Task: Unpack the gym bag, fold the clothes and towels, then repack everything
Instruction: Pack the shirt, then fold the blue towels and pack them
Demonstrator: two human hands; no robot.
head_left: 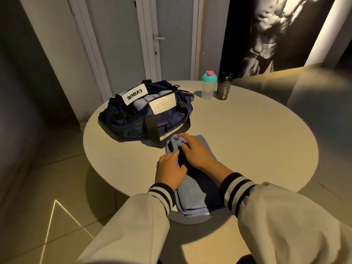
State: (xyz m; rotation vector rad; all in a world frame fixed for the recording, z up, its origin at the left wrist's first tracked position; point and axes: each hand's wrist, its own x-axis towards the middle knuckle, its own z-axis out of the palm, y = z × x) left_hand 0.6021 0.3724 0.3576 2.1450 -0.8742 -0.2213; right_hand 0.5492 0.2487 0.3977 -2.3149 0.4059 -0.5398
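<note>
While you worked the fold, the blue towel (192, 195) lay lengthwise on the counter (247, 140), just before the open navy gym bag (133, 121), probably kept close for repacking. Your left hand (170, 168) pinched its edge with curled fingers (172, 155). Your right hand (197, 151) gripped the bunched far end, seemingly to tuck it over.

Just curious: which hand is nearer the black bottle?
Right. The right hand, on the blue towel, is well short of the black bottle; the left hand is further back and leftward.
</note>
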